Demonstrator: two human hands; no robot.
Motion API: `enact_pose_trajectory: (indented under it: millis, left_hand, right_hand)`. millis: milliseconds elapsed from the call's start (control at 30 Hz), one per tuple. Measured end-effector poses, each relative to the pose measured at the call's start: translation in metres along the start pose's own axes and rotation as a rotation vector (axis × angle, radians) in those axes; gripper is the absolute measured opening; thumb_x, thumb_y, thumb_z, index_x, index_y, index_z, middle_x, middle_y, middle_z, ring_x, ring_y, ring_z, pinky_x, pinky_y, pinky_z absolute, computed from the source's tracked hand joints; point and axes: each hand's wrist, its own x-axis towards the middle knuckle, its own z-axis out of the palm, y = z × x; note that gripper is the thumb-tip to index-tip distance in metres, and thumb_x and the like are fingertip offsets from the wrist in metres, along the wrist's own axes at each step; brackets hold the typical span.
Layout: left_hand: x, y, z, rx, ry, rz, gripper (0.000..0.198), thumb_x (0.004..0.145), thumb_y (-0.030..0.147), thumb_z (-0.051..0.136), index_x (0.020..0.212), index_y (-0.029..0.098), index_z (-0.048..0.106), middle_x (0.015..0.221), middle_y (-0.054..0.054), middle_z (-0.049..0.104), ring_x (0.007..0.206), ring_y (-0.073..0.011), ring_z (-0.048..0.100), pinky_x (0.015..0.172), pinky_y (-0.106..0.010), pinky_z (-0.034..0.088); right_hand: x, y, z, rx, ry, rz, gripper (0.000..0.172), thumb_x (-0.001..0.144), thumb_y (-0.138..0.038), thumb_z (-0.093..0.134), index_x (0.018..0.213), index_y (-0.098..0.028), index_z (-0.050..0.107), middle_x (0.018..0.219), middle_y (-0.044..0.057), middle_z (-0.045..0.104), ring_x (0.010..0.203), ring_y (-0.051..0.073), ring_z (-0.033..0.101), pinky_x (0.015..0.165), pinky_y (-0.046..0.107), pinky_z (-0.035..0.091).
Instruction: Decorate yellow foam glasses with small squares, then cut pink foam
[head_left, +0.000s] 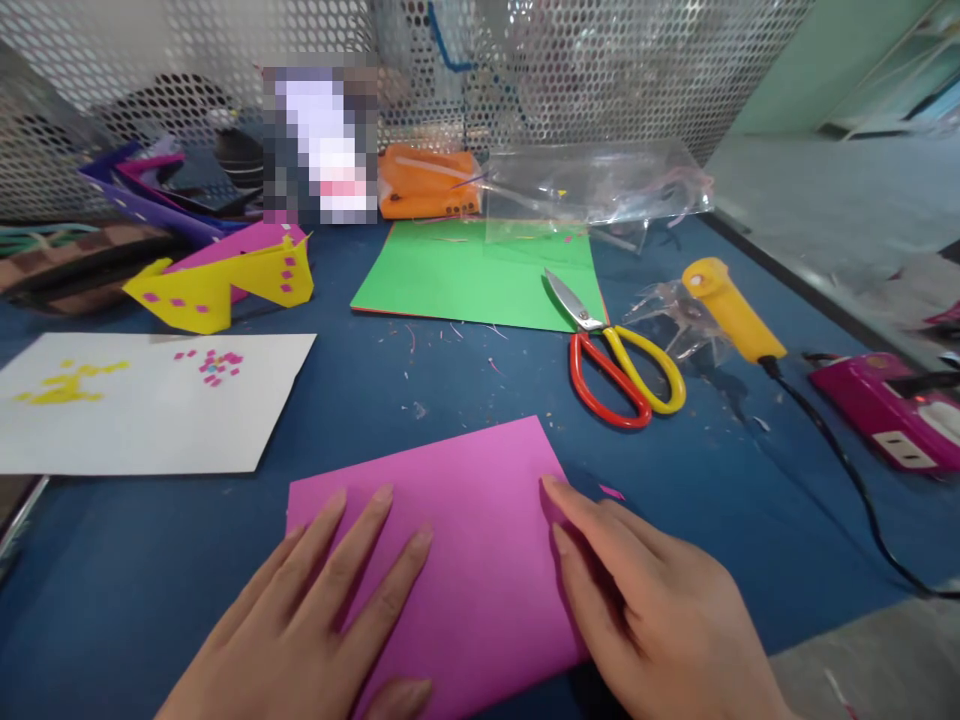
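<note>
A pink sheet of paper lies at an angle on the table in front of me. My left hand rests flat on its left part, fingers spread, palm down. At the sheet's right edge, the thumb and forefinger of my right hand are close together on the paper; its other fingers are curled and partly hidden. A small pink scrap lies just beyond that hand. Farther off are scissors with one red and one yellow handle, blades slightly apart, their tip over a green sheet.
Left: a white card with yellow and pink bits, and a folded yellow paper piece with pink spots. Right: a yellow glue gun, its black cord, and a magenta power strip. An orange packet stands by the mesh panel.
</note>
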Motion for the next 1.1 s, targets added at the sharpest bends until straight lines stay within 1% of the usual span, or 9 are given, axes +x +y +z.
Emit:
enact_pose_trajectory:
  millis: [167,300,367,433,500,600,667,800,1100]
  left_hand:
    - [0.007,0.005,-0.009,0.003,-0.048,-0.008,0.058,0.086,0.055,0.051,0.138,0.029,0.056,0.139,-0.011,0.059,0.126,-0.0393,0.053,0.096,-0.054,0.048]
    - [0.013,0.010,-0.022,-0.013,-0.089,-0.038,0.054,0.088,0.049,0.052,0.137,0.027,0.057,0.138,-0.011,0.060,0.126,-0.0383,0.054,0.095,-0.055,0.049]
    - [0.016,0.013,-0.027,-0.033,-0.093,-0.064,0.053,0.090,0.048,0.052,0.137,0.026,0.056,0.138,-0.012,0.059,0.127,-0.0382,0.053,0.097,-0.057,0.048]
    - [0.018,0.015,-0.029,-0.052,-0.091,-0.080,0.051,0.090,0.047,0.051,0.136,0.024,0.058,0.137,-0.014,0.060,0.127,-0.0390,0.053,0.098,-0.059,0.048]
    - [0.020,0.017,-0.030,-0.072,-0.104,-0.099,0.050,0.091,0.044,0.051,0.135,0.021,0.059,0.136,-0.017,0.060,0.128,-0.0394,0.052,0.099,-0.060,0.046]
    - [0.021,0.019,-0.031,-0.099,-0.139,-0.118,0.049,0.093,0.041,0.049,0.136,0.018,0.058,0.138,-0.019,0.058,0.130,-0.0393,0.049,0.102,-0.060,0.043]
    - [0.022,0.021,-0.032,-0.108,-0.153,-0.121,0.049,0.094,0.040,0.047,0.137,0.018,0.056,0.140,-0.019,0.056,0.132,-0.0387,0.047,0.104,-0.060,0.041]
    - [0.021,0.023,-0.033,-0.114,-0.152,-0.144,0.049,0.096,0.039,0.044,0.138,0.017,0.056,0.142,-0.018,0.054,0.132,-0.0379,0.047,0.106,-0.058,0.039]
    - [0.019,0.028,-0.027,-0.113,-0.067,-0.159,0.051,0.097,0.041,0.038,0.138,0.016,0.055,0.139,-0.019,0.057,0.127,-0.0378,0.050,0.104,-0.057,0.041]
  right_hand:
    - [0.000,-0.003,-0.004,-0.042,0.019,0.000,0.032,0.094,-0.018,0.046,0.117,-0.010,0.065,0.088,0.010,0.075,0.064,0.019,0.070,0.059,0.032,0.060]
    - [-0.001,-0.003,-0.019,-0.233,0.019,0.019,0.037,0.097,-0.032,0.045,0.118,-0.010,0.066,0.086,0.012,0.072,0.063,0.024,0.068,0.053,0.039,0.057]
    - [0.000,-0.006,-0.026,-0.300,0.060,-0.035,0.037,0.096,-0.032,0.048,0.116,-0.008,0.068,0.092,0.016,0.071,0.078,0.029,0.069,0.063,0.044,0.057]
    - [0.001,-0.012,-0.027,-0.275,0.045,-0.174,0.036,0.094,-0.029,0.051,0.116,-0.007,0.068,0.109,0.018,0.071,0.103,0.034,0.065,0.083,0.050,0.055]
    - [0.000,-0.022,-0.023,-0.201,-0.075,-0.336,0.039,0.095,-0.032,0.052,0.122,-0.008,0.065,0.127,0.015,0.066,0.122,0.032,0.056,0.100,0.049,0.048]
    - [-0.005,-0.033,-0.014,-0.144,-0.285,-0.469,0.050,0.098,-0.041,0.047,0.134,-0.008,0.057,0.141,0.012,0.056,0.133,0.028,0.048,0.110,0.043,0.042]
    - [-0.009,-0.036,-0.009,-0.147,-0.354,-0.474,0.054,0.099,-0.044,0.042,0.137,-0.007,0.053,0.145,0.012,0.052,0.136,0.028,0.045,0.112,0.045,0.040]
    - [-0.014,-0.035,-0.005,-0.175,-0.386,-0.443,0.058,0.100,-0.045,0.038,0.144,-0.008,0.044,0.149,0.011,0.046,0.140,0.029,0.039,0.113,0.049,0.038]
    - [-0.030,-0.035,-0.001,-0.216,-0.310,-0.601,0.050,0.100,-0.033,0.044,0.141,-0.006,0.048,0.147,0.013,0.049,0.139,0.031,0.040,0.116,0.051,0.031]
